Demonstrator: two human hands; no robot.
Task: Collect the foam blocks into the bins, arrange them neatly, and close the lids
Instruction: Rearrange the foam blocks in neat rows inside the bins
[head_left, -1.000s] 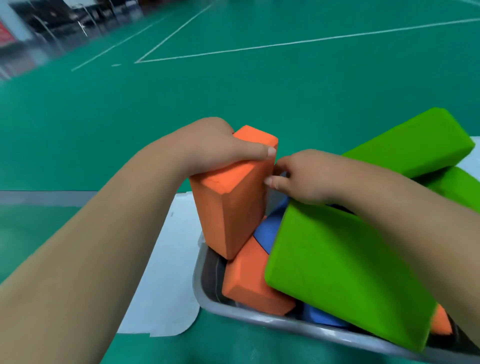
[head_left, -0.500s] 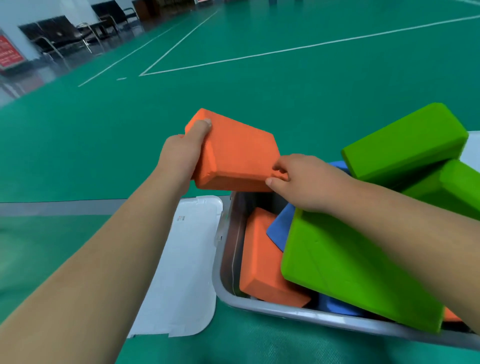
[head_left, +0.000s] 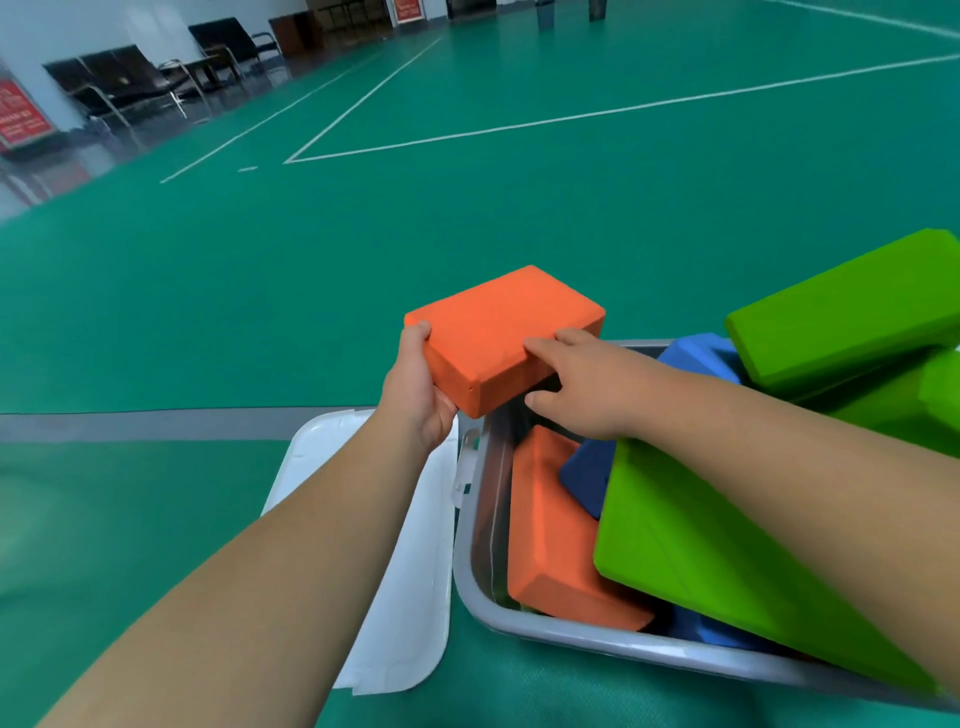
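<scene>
Over the far-left corner of the bin (head_left: 571, 636), the orange foam block (head_left: 498, 332) lies flat between both hands. The left hand (head_left: 421, 400) grips its near-left end, thumb on top. The right hand (head_left: 582, 395) pinches the near long edge. The long axis runs diagonally, away to the right. The bin is directly below and nearer the right hand. A second orange block (head_left: 556, 540) and a leaning green block (head_left: 701, 561) crowd it. The white lid (head_left: 410, 597) lies on the floor to the left.

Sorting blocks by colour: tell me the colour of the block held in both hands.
Orange. The held block shows plainly in the head view, the only view given.
</scene>
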